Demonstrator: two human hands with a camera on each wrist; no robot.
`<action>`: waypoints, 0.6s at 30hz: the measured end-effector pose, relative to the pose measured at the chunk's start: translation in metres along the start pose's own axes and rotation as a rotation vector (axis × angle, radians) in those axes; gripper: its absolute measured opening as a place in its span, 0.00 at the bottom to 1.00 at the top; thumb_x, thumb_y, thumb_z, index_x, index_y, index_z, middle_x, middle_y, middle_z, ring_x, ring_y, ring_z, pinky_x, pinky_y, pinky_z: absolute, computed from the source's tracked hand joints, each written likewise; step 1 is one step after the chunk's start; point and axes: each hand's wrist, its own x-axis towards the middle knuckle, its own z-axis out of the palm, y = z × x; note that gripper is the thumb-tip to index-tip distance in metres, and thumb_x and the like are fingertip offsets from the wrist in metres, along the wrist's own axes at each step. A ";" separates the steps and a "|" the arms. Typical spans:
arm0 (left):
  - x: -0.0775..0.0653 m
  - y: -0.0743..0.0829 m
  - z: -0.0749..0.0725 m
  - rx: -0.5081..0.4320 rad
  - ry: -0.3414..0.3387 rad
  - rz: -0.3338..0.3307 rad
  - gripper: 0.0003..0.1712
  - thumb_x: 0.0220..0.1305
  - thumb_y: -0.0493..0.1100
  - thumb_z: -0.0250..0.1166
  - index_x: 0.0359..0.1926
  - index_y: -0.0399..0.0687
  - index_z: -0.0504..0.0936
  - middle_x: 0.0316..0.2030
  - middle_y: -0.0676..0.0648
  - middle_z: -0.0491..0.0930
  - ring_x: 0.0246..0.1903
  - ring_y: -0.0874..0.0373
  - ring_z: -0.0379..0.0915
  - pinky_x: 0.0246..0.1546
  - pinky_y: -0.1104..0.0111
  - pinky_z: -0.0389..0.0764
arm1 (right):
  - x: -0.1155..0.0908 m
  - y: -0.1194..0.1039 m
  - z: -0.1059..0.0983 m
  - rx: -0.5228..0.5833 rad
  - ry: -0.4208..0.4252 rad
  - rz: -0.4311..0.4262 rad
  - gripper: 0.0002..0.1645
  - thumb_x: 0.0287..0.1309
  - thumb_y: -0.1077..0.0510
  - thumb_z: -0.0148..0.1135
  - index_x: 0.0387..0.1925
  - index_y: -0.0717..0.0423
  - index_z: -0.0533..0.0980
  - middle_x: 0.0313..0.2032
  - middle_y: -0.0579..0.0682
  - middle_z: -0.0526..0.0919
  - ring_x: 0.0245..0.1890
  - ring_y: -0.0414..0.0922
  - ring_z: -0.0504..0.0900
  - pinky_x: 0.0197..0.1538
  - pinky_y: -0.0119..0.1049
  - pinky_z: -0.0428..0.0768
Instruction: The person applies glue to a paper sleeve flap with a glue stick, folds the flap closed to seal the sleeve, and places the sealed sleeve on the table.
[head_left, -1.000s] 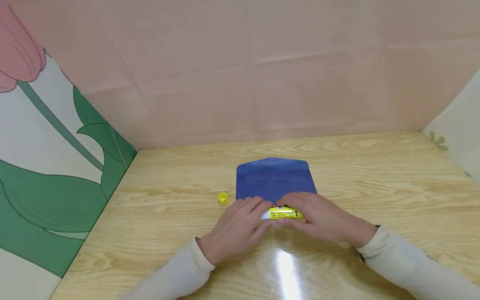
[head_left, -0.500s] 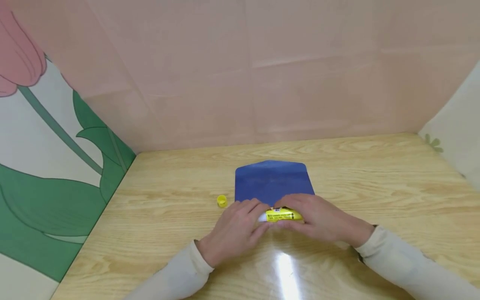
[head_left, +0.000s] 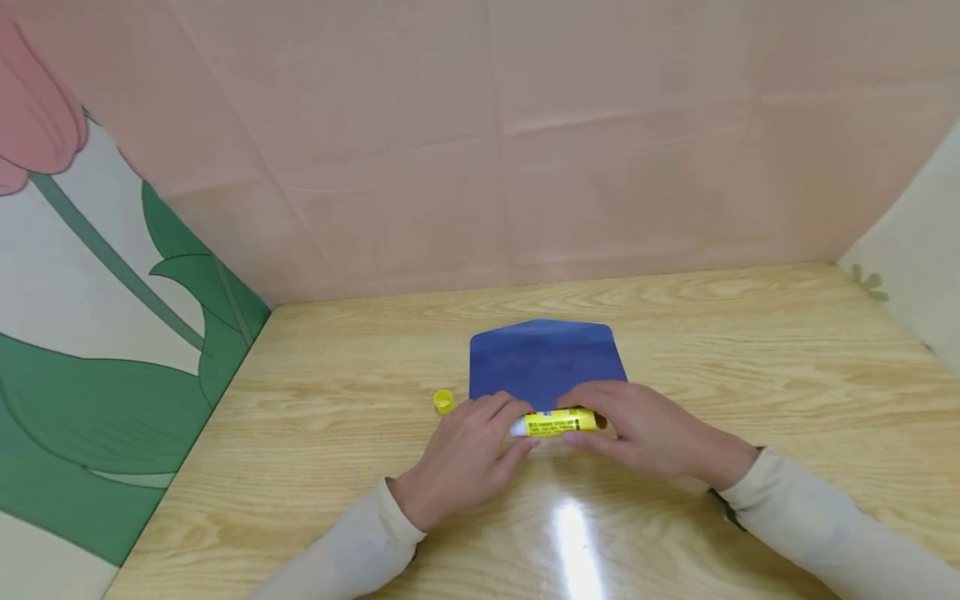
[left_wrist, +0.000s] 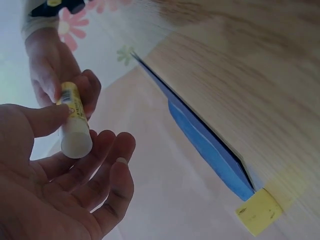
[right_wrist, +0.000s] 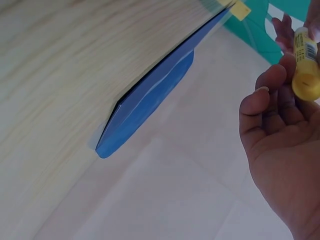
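A yellow-labelled glue stick (head_left: 557, 422) lies level between both hands, its white end toward the left. My left hand (head_left: 467, 448) pinches it near that end, with the thumb on the near side and fingers on the far side. In the left wrist view the round white end (left_wrist: 77, 145) of the glue stick faces the camera. My right hand (head_left: 654, 432) holds the yellow end, its thumb tip on the label's lower edge. Behind the hands a blue envelope (head_left: 543, 363) lies with its flap away from me; the hands cover its near edge.
A small yellow cap (head_left: 444, 402) sits on the wood-grain table (head_left: 337, 400), left of the envelope. A pinkish sheet (head_left: 495, 167) rises along the table's back edge. A flower-patterned panel (head_left: 97, 400) borders the left side.
The glue stick has shifted slightly left between the hands. My right fingers and thumb have moved on it, so more of its right end shows. The envelope and cap stay put.
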 end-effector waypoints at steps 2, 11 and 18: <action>0.000 0.000 0.000 0.006 0.003 0.001 0.17 0.66 0.55 0.58 0.48 0.52 0.79 0.41 0.56 0.80 0.37 0.66 0.77 0.39 0.72 0.78 | -0.001 0.000 -0.001 0.004 -0.003 0.012 0.13 0.61 0.40 0.59 0.47 0.34 0.74 0.36 0.26 0.74 0.32 0.27 0.70 0.34 0.23 0.71; -0.002 -0.001 0.001 0.084 0.085 -0.036 0.15 0.64 0.51 0.61 0.47 0.49 0.79 0.39 0.55 0.80 0.37 0.63 0.77 0.39 0.70 0.79 | -0.001 0.002 -0.006 0.055 0.023 0.057 0.21 0.60 0.46 0.62 0.54 0.41 0.68 0.33 0.32 0.74 0.27 0.30 0.71 0.26 0.22 0.69; -0.001 -0.001 -0.001 0.084 0.098 -0.064 0.14 0.64 0.51 0.61 0.47 0.49 0.79 0.38 0.55 0.80 0.35 0.63 0.76 0.38 0.69 0.79 | 0.000 0.004 -0.007 0.073 0.049 0.047 0.21 0.59 0.46 0.63 0.52 0.41 0.68 0.34 0.32 0.74 0.26 0.28 0.70 0.25 0.22 0.69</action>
